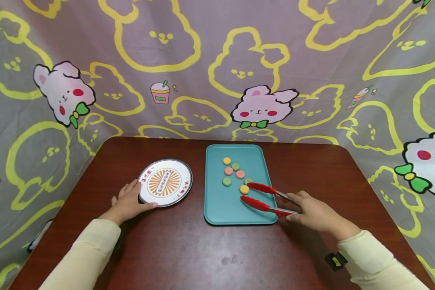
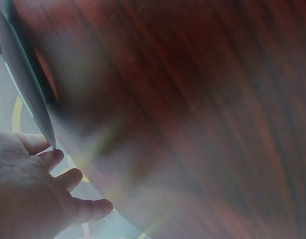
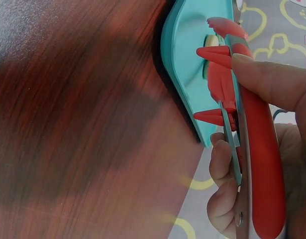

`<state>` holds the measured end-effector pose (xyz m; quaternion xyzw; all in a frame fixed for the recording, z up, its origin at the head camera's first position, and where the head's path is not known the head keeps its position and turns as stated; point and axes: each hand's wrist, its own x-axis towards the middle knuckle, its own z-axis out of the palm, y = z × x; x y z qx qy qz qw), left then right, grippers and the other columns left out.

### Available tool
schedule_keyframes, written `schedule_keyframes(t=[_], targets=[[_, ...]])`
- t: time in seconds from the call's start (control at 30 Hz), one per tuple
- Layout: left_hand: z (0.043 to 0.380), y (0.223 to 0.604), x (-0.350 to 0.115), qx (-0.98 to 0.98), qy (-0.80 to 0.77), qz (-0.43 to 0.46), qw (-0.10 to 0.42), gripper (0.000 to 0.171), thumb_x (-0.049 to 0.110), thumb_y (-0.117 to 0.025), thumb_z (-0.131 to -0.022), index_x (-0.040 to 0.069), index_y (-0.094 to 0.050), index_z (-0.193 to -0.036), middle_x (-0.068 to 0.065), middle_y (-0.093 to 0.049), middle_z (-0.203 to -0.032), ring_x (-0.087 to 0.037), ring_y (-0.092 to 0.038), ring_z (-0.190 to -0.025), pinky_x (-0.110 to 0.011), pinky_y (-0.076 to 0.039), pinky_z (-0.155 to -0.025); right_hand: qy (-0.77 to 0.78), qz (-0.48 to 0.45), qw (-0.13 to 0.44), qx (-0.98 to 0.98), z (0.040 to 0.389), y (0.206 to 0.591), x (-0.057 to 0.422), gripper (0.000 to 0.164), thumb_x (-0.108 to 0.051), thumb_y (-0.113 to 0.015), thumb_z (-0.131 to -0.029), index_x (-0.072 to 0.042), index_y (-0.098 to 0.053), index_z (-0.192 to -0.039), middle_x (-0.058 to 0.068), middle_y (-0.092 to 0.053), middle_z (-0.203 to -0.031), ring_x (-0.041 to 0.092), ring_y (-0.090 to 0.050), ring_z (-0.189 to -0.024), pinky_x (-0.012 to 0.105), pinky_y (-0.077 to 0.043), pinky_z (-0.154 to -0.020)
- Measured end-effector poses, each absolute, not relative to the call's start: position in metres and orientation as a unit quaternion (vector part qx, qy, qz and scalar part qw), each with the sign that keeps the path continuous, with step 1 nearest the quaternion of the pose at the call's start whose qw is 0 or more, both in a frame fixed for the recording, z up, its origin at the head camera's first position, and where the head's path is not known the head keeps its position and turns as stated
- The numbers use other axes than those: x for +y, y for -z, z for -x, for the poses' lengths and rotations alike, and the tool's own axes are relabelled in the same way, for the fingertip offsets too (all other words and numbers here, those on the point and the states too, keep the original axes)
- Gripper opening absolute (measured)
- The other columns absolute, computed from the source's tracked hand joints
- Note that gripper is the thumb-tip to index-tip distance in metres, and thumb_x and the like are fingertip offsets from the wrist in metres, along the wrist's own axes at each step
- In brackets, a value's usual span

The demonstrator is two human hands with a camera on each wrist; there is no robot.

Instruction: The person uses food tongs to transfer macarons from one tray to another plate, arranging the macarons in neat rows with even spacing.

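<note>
My left hand (image 1: 129,201) holds the left rim of a round white plate (image 1: 183,183) with an orange ray pattern and red lettering. Its thumb lies along the plate's near edge, with the fingers at the left side. In the left wrist view, the plate (image 2: 23,74) shows edge-on by the fingertips. My right hand (image 1: 317,213) grips metal tongs (image 1: 255,203) with red tips and handles. The tips are spread over a teal tray (image 1: 221,209), near a yellow macaron-like disc (image 1: 244,189). A green disc (image 1: 248,182) is partly covered by the upper tip.
More small discs lie on the tray, among them a yellow one (image 1: 226,160), a pink one (image 1: 240,174) and a green one (image 1: 226,181). Plate and tray stand apart on a dark red wooden table (image 1: 188,249). A patterned curtain (image 1: 188,48) surrounds the table's back and sides.
</note>
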<state>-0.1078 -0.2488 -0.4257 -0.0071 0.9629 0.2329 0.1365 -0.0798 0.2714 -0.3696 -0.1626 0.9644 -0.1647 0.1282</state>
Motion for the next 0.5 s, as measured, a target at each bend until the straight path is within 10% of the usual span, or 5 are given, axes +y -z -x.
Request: schedule_keyframes(t=[0.5], targets=[[0.1068,0.4250,-0.2474,0.962,-0.236,0.005,0.135,0.116,0.063,-0.071,-0.075,-0.010,-0.016,-0.148,-0.035,-0.012,-0.151,-0.056,-0.006,-0.137,-0.079,-0.006,-0.097,0.158,0.171,0.136,0.963,0.0853,0.3727,0.2676,0.069,-0.030,-0.076,-0.082,0.007,-0.051,-0.135,0.011,-0.056,-0.106,0.014,-0.052,-0.079,0.031,-0.043,-0.061]])
